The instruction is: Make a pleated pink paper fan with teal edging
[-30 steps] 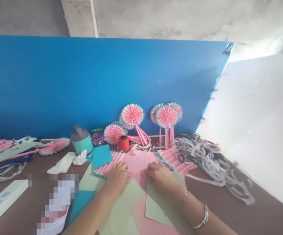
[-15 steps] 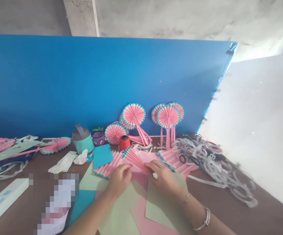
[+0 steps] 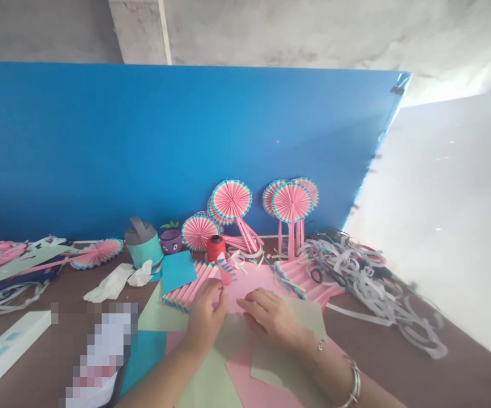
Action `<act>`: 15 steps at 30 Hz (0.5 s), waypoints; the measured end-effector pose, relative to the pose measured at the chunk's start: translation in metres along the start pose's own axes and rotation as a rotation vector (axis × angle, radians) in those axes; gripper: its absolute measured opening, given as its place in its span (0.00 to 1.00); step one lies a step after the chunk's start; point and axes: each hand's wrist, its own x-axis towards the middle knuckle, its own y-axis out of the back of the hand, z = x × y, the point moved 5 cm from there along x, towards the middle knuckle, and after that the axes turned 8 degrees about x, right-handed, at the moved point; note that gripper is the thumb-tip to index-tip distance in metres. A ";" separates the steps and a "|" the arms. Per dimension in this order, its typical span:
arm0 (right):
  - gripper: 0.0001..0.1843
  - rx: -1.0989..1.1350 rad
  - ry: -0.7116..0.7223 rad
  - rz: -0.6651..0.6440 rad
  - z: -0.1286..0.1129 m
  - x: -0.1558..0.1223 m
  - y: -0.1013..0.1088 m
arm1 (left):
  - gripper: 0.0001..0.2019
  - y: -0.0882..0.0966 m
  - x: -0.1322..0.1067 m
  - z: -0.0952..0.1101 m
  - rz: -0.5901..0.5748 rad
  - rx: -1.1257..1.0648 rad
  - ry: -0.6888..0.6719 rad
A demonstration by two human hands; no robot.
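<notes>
My left hand (image 3: 205, 314) pinches a pleated pink paper strip (image 3: 224, 270) folded into a narrow bundle that stands upright, its blue-edged top near a red thread spool (image 3: 216, 247). My right hand (image 3: 271, 317) lies beside it, fingers curled and pressing on flat pink paper (image 3: 252, 283) and a pale green sheet (image 3: 290, 351). A silver bracelet circles the right wrist. More pleated pink paper (image 3: 188, 289) lies just left of my left hand.
Finished pink paper fans (image 3: 290, 204) lean against a blue board (image 3: 143, 141). A teal bottle (image 3: 143, 243), a purple pot (image 3: 170, 239), a teal sheet (image 3: 178, 270) and white gloves (image 3: 113, 281) sit left. A heap of white paper strips (image 3: 368, 283) lies right beside a white panel (image 3: 449, 215).
The pleated strip, lying flat a second ago, was lifted and squeezed together; it now stands upright in my left hand. My right hand slid slightly left and down.
</notes>
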 end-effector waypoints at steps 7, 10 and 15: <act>0.21 -0.216 -0.076 0.134 0.003 0.000 0.011 | 0.15 -0.012 -0.002 0.010 -0.250 0.411 -0.262; 0.13 -0.184 -0.183 -0.067 0.016 0.003 -0.002 | 0.14 -0.025 -0.008 0.012 -0.372 0.470 -0.306; 0.09 -0.220 -0.316 -0.284 0.026 0.002 -0.008 | 0.11 -0.032 -0.010 0.009 -0.509 0.479 -0.273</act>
